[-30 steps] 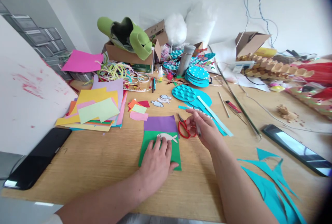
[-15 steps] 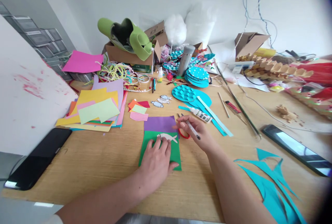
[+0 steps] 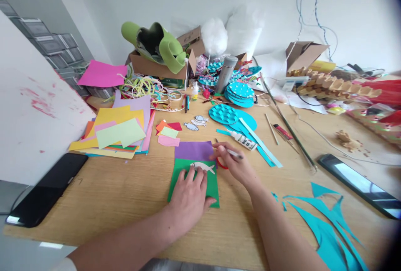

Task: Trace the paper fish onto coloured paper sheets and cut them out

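Observation:
My left hand lies spread over a green paper sheet, its fingertips on the lower edge of a white paper fish. A purple paper sheet shows just behind the green one. In my right hand is a slim pen, held between thumb and fingers over the right side of the purple sheet. Under that hand, a red loop, probably a scissors handle, is partly hidden. Drawn fish cutouts rest farther back. A white glue bottle lies just beyond my right hand.
Stacked coloured paper is at the left, near a black phone. Blue offcuts and a second phone occupy the right. A long stick slants across the table. A grey flask stands at the back.
My right hand has shifted slightly left and down, and the pen has tipped flatter. My left hand stays on the green sheet. The whole view has moved a little.

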A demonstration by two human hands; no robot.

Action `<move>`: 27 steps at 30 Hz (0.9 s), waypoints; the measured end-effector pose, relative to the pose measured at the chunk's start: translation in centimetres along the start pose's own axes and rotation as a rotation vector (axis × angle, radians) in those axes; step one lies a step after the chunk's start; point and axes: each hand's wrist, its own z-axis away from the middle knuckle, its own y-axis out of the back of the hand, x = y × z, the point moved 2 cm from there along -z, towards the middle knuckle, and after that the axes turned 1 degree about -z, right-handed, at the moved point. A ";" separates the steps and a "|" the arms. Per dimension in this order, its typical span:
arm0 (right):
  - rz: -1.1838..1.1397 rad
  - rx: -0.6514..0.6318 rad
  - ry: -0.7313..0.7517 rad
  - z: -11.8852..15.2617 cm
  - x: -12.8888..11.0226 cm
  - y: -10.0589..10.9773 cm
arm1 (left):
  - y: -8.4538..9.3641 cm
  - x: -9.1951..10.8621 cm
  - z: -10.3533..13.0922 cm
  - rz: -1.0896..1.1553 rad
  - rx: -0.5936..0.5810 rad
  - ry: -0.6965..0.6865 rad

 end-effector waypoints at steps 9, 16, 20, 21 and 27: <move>-0.170 0.030 -0.073 -0.4 0.5 -4.2 | 0.3 0.1 0.0 0.000 0.026 -0.007; -0.117 0.037 -0.091 -0.3 1.2 -5.4 | 0.3 0.2 0.1 0.023 -0.003 0.008; -0.050 0.060 -0.060 -0.3 1.2 -5.3 | 0.2 0.2 0.1 0.022 0.011 0.002; -0.030 0.061 -0.052 -0.3 1.1 -5.3 | 0.2 0.2 0.1 0.023 0.014 0.001; 0.010 0.053 -0.044 -0.3 1.1 -5.4 | 0.4 0.1 0.1 0.015 -0.003 0.009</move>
